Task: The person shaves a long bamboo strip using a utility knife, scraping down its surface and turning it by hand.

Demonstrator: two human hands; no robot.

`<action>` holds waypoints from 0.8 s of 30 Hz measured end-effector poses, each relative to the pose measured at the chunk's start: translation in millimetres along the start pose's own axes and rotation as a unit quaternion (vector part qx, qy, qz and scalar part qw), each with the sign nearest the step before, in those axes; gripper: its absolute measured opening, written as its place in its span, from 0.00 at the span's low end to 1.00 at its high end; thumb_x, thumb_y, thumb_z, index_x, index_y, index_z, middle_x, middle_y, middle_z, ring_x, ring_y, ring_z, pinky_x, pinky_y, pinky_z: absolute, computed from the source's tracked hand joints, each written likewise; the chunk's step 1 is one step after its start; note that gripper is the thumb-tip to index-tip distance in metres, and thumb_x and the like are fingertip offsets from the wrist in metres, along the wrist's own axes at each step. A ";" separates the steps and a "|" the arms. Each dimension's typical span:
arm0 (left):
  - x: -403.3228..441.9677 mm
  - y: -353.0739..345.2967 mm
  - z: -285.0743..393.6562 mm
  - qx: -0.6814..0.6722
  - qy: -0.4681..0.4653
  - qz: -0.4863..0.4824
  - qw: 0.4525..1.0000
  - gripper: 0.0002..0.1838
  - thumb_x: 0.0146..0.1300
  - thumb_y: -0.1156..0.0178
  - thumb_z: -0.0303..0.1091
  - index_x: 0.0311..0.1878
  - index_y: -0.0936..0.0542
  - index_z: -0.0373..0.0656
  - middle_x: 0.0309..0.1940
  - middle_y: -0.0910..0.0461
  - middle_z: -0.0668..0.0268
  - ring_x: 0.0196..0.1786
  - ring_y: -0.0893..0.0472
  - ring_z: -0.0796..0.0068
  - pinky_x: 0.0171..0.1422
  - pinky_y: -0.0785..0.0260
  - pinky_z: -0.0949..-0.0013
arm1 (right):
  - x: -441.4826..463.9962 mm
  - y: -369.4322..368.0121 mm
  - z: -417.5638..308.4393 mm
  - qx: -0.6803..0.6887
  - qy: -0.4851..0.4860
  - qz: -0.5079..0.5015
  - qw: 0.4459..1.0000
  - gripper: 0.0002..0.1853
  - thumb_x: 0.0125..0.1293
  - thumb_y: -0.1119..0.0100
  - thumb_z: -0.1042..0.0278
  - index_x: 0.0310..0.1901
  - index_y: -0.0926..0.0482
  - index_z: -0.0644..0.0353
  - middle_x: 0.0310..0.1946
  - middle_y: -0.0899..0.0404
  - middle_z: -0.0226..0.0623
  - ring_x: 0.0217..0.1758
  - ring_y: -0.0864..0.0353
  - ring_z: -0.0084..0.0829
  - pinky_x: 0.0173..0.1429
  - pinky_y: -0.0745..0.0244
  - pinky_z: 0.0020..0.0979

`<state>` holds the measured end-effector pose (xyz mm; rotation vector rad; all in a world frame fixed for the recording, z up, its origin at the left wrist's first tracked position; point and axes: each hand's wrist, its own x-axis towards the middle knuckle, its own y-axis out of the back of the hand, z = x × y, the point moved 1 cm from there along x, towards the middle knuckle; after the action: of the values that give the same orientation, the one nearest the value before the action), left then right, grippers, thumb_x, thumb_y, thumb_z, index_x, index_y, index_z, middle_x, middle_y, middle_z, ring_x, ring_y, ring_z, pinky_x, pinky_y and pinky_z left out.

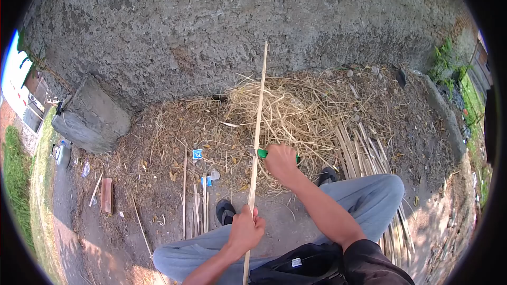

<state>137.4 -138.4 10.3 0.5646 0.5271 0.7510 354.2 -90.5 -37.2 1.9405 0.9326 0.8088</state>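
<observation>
A long, pale bamboo strip point(260, 103) runs upright through the middle of the view, from near my lap towards the wall. My left hand point(246, 229) is wrapped round its lower part, above my legs. Higher up, my right hand point(281, 164) grips a green-handled knife point(262, 153), with the handle's end showing past the fingers. The knife meets the strip at its side; most of the blade is hidden or too small to make out. Beyond my right hand lies a heap of thin bamboo shavings point(285, 111).
Split bamboo strips point(364, 150) lie in a bundle at my right, and several more point(196, 206) at my left. A rough wall point(211, 26) stands ahead. At left are a concrete block point(95, 113), a brick point(106, 195) and blue wrappers point(197, 154).
</observation>
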 end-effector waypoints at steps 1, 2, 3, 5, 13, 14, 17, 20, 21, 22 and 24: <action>-0.3 -0.4 -1.0 0.004 -0.007 0.000 1.000 0.13 0.58 0.42 0.29 0.40 0.29 0.28 0.22 0.21 0.50 0.26 0.16 0.54 0.34 0.24 0.60 | 6.3 0.4 2.1 0.001 -0.016 -0.015 1.000 0.07 0.56 0.43 0.71 0.28 0.18 0.65 0.29 0.18 0.56 0.35 0.17 0.56 0.40 0.23 0.52; -4.0 -2.0 -0.4 0.005 -0.008 0.000 1.000 0.13 0.58 0.42 0.29 0.40 0.29 0.28 0.22 0.21 0.50 0.26 0.16 0.54 0.34 0.24 0.60 | 13.1 0.9 4.1 0.003 -0.032 -0.031 0.999 0.07 0.56 0.42 0.71 0.29 0.18 0.65 0.31 0.19 0.57 0.37 0.18 0.58 0.42 0.25 0.54; -10.7 -3.5 3.1 -0.013 -0.002 -0.020 1.000 0.13 0.58 0.42 0.29 0.40 0.29 0.28 0.22 0.21 0.51 0.26 0.16 0.55 0.33 0.24 0.60 | 21.1 2.9 9.2 0.003 -0.033 -0.029 0.999 0.07 0.56 0.42 0.71 0.29 0.18 0.65 0.31 0.19 0.57 0.37 0.18 0.58 0.42 0.25 0.54; -17.5 -2.5 2.3 -0.029 0.002 -0.041 0.999 0.13 0.58 0.42 0.29 0.39 0.29 0.28 0.22 0.21 0.51 0.25 0.16 0.55 0.33 0.24 0.61 | 33.4 8.6 25.1 0.015 -0.050 0.012 0.999 0.06 0.56 0.42 0.72 0.31 0.19 0.66 0.33 0.19 0.56 0.38 0.19 0.58 0.44 0.25 0.54; -50.8 -12.6 -19.5 -0.044 0.011 -0.137 0.990 0.12 0.59 0.41 0.31 0.40 0.28 0.33 0.23 0.20 0.52 0.29 0.15 0.58 0.34 0.25 0.60 | 93.3 33.2 114.5 -0.021 -0.139 0.097 0.985 0.08 0.55 0.39 0.69 0.28 0.19 0.66 0.29 0.18 0.56 0.35 0.15 0.53 0.40 0.19 0.48; -50.5 -11.7 -22.5 -0.045 0.005 -0.138 0.989 0.12 0.59 0.41 0.31 0.40 0.28 0.33 0.23 0.20 0.52 0.29 0.15 0.58 0.34 0.25 0.60 | 100.9 36.7 132.9 -0.032 -0.140 0.100 0.984 0.08 0.54 0.38 0.69 0.28 0.18 0.67 0.30 0.17 0.55 0.35 0.14 0.52 0.40 0.19 0.47; -43.9 0.3 -37.5 -0.067 0.030 -0.130 0.989 0.10 0.60 0.40 0.32 0.40 0.27 0.36 0.23 0.21 0.56 0.26 0.17 0.61 0.33 0.27 0.60 | 118.0 34.7 173.7 -0.032 -0.176 0.032 0.983 0.10 0.53 0.38 0.70 0.34 0.18 0.68 0.31 0.16 0.53 0.38 0.14 0.52 0.41 0.19 0.47; -30.8 -2.6 -66.2 -0.098 -0.015 -0.139 0.985 0.07 0.61 0.41 0.30 0.37 0.28 0.40 0.19 0.27 0.63 0.19 0.27 0.72 0.26 0.33 0.65 | 123.8 16.9 197.2 0.206 -0.239 -0.258 0.913 0.08 0.62 0.38 0.69 0.29 0.26 0.59 0.18 0.27 0.33 0.21 0.26 0.31 0.26 0.30 0.33; -29.7 -2.5 -67.8 -0.099 -0.015 -0.138 0.985 0.07 0.61 0.41 0.30 0.37 0.28 0.40 0.19 0.27 0.63 0.19 0.27 0.72 0.26 0.33 0.65 | 118.6 11.6 193.9 0.490 -0.345 -0.353 0.719 0.12 0.66 0.39 0.68 0.27 0.30 0.55 0.14 0.35 0.26 0.15 0.34 0.24 0.21 0.38 0.28; -29.1 -2.8 -69.7 -0.180 0.042 -0.178 0.966 0.06 0.62 0.43 0.29 0.36 0.31 0.43 0.18 0.29 0.66 0.17 0.30 0.76 0.22 0.37 0.67 | 111.8 11.8 186.8 0.490 -0.344 -0.353 0.719 0.12 0.66 0.39 0.68 0.27 0.30 0.55 0.14 0.35 0.26 0.15 0.34 0.24 0.21 0.38 0.28; -26.8 4.6 -69.3 -0.254 0.103 -0.214 0.938 0.06 0.64 0.44 0.27 0.35 0.33 0.45 0.17 0.30 0.68 0.15 0.33 0.80 0.19 0.41 0.70 | 93.5 5.3 166.7 0.715 -0.336 -0.261 0.554 0.17 0.70 0.40 0.66 0.26 0.36 0.49 0.14 0.46 0.20 0.14 0.48 0.16 0.19 0.53 0.22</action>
<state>75.4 -136.2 -30.8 -0.1159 0.5961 0.4990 537.3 -80.0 -91.4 2.4809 1.6957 -1.5362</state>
